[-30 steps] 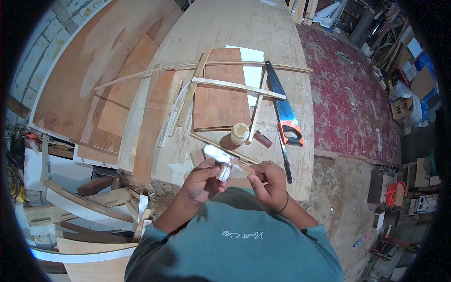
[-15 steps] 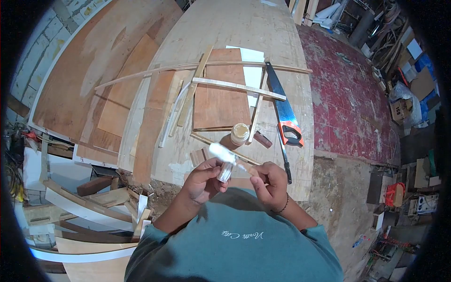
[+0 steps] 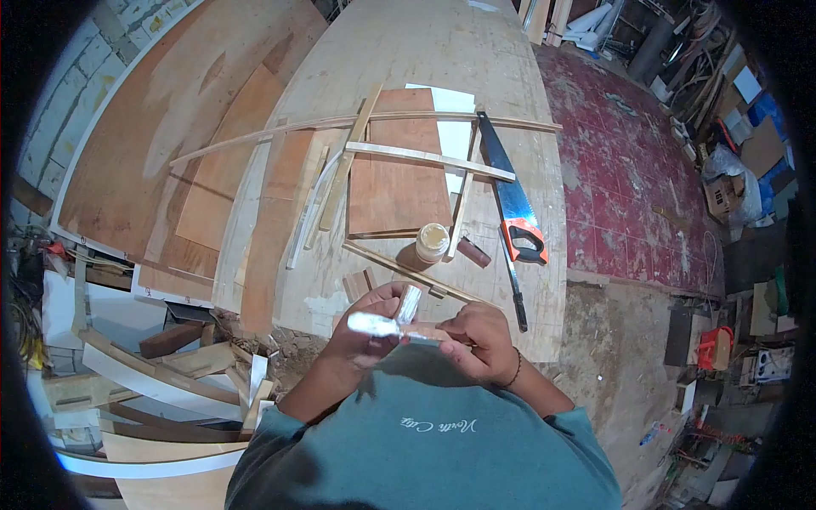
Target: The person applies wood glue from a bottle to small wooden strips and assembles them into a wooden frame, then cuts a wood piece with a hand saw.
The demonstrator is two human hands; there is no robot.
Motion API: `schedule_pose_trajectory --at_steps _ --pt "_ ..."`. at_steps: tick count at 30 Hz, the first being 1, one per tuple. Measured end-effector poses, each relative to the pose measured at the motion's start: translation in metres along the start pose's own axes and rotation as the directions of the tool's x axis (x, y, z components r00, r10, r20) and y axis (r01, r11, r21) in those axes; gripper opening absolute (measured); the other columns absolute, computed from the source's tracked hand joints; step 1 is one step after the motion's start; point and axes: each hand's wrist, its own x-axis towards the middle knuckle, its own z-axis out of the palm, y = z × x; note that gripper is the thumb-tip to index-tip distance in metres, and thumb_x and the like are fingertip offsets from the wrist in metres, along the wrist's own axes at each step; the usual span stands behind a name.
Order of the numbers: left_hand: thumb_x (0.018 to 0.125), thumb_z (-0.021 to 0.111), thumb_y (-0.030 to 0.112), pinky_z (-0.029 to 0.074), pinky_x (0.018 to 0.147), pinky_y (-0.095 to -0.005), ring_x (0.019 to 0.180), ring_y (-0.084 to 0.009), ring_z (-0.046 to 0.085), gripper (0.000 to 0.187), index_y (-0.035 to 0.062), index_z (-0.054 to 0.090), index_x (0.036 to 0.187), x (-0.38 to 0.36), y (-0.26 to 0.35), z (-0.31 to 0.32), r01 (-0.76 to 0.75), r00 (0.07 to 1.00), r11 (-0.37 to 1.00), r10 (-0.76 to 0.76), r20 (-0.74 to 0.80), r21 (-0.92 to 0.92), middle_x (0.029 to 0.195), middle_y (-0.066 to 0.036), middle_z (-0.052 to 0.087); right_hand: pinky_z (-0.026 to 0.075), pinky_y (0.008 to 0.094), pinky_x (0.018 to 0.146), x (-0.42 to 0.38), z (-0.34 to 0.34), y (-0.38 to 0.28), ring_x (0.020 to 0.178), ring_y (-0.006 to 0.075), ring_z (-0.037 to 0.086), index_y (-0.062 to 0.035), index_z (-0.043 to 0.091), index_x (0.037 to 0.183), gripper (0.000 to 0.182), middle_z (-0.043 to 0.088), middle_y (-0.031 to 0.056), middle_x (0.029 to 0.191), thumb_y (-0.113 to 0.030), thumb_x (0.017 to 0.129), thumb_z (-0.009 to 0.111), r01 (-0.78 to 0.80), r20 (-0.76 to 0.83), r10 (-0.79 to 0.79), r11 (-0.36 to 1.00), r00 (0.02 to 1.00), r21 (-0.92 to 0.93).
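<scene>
Your right hand (image 3: 481,342) grasps a brush-like tool (image 3: 372,325), and its white end lies in front of your left hand (image 3: 361,333). This left hand pinches a small whitish piece (image 3: 410,300); whether it touches the tool, I cannot tell. Both are at the near edge of the table (image 3: 408,51). Beyond them stands an open jar (image 3: 433,241), with a saw (image 3: 503,174) to its right.

Brush (image 3: 372,325) partly hidden by right grip (image 3: 478,338), shirt (image 3: 425,455) cut off
</scene>
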Motion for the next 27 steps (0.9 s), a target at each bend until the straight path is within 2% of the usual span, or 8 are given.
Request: schedule_pose_trajectory --at_steps 3,8,10,15,20,21,23,27 --pt "0.09 0.052 0.018 0.054 0.056 -0.0286 0.066 -0.0203 0.063 0.04 -0.0045 0.046 0.122 -0.001 -0.003 -0.008 -0.007 0.991 1.0 0.011 -0.13 0.027 0.088 -0.017 0.06 0.037 0.0343 0.05 -0.005 0.004 0.003 0.052 0.0232 0.05 -0.0011 0.062 0.083 0.017 0.052 0.0084 0.061 -0.016 0.076 0.065 -0.011 -0.054 0.013 0.999 0.998 0.032" --pt "0.086 0.058 0.018 0.054 0.057 -0.0296 0.069 -0.0222 0.063 0.042 -0.0051 0.047 0.12 -0.001 -0.005 -0.009 -0.011 1.0 1.0 0.011 -0.005 0.014 0.088 -0.016 0.058 0.033 0.0338 0.048 -0.003 0.008 0.005 0.05 0.0214 0.046 0.0002 0.061 0.083 0.018 0.048 0.0074 0.057 -0.016 0.075 0.064 -0.167 -0.158 0.173 0.985 0.972 0.048" --pt "0.083 0.063 0.02 0.054 0.058 -0.0294 0.07 -0.0228 0.062 0.049 -0.0062 0.045 0.119 -0.001 -0.002 -0.01 0.018 0.999 0.999 -0.016 -0.049 0.044 0.088 -0.016 0.056 0.032 0.0335 0.048 0.001 0.004 0.005 0.05 0.0214 0.046 0.0006 0.061 0.083 0.019 0.048 0.007 0.057 -0.016 0.075 0.065 0.035 -0.039 -0.032 0.997 0.999 0.062" --pt "0.086 0.057 0.014 0.059 0.064 -0.029 0.076 -0.0227 0.066 0.041 -0.0045 0.043 0.12 -0.001 -0.002 -0.006 0.007 0.998 0.998 -0.003 0.065 -0.061 0.089 -0.015 0.061 0.032 0.0333 0.048 -0.002 0.005 0.01 0.05 0.0215 0.045 0.0007 0.061 0.082 0.02 0.048 0.007 0.057 -0.017 0.074 0.066 -0.003 -0.109 0.01 0.998 0.994 0.062" --pt "0.086 0.057 0.013 0.059 0.064 -0.0304 0.077 -0.0236 0.067 0.041 -0.0046 0.044 0.12 0.003 -0.003 -0.004 -0.009 1.0 0.999 0.01 0.017 -0.051 0.092 -0.015 0.06 0.033 0.0332 0.048 0.001 0.0 0.008 0.049 0.0217 0.044 0.0008 0.061 0.08 0.018 0.047 0.0073 0.055 -0.015 0.073 0.066 0.061 -0.074 -0.058 0.997 0.996 0.046" --pt "0.087 0.055 0.012 0.058 0.062 -0.0293 0.075 -0.0219 0.066 0.038 -0.0043 0.045 0.12 0.006 -0.003 -0.006 -0.031 0.994 0.999 0.035 0.107 -0.035 0.091 -0.014 0.061 0.033 0.0322 0.048 0.0 0.002 0.01 0.049 0.0201 0.043 0.001 0.061 0.081 0.017 0.046 0.0066 0.056 -0.013 0.074 0.066 0.025 -0.116 -0.023 1.0 0.993 0.016" --pt "0.088 0.054 0.012 0.057 0.061 -0.0283 0.073 -0.0202 0.065 0.037 -0.0044 0.047 0.12 0.002 -0.001 -0.003 0.011 1.0 1.0 -0.011 0.0 -0.026 0.088 -0.013 0.061 0.033 0.0311 0.048 -0.004 0.003 0.012 0.048 0.0186 0.042 0.0012 0.061 0.082 0.015 0.045 0.0058 0.056 -0.012 0.075 0.065 -0.016 -0.159 0.014 1.0 0.987 -0.011" --pt "0.088 0.053 0.012 0.056 0.061 -0.0277 0.071 -0.0194 0.064 0.035 -0.0045 0.049 0.119 0.005 -0.001 -0.004 0.017 1.0 1.0 -0.018 0.02 0.015 0.087 -0.013 0.062 0.037 0.0311 0.049 -0.011 0.001 0.011 0.052 0.0217 0.048 0.0002 0.061 0.084 0.013 0.05 0.008 0.06 -0.007 0.074 0.066 -0.298 -0.287 0.273 0.953 0.918 -0.046"
